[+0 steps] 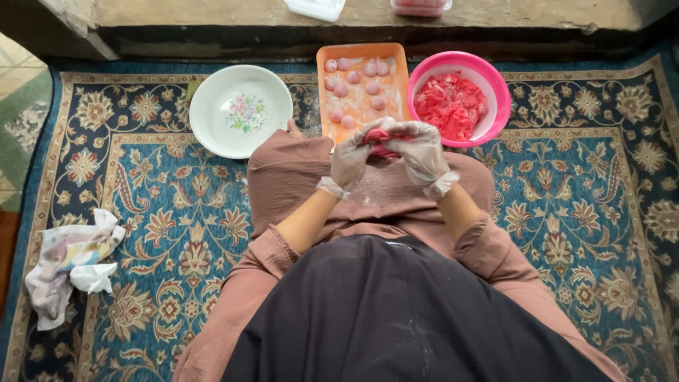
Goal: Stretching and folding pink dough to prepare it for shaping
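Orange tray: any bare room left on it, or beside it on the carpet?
The orange tray is bare along its near-right part; pink balls crowd its far end and left side. Carpet right of the pink bowl is open; the white plate fills the left.

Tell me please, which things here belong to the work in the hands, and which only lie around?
In use:
left hand and right hand, gloved, shaping a pink piece
orange tray with pink balls
pink bowl of red mixture

Lying about:
white flowered plate
crumpled cloth
two containers on the ledge
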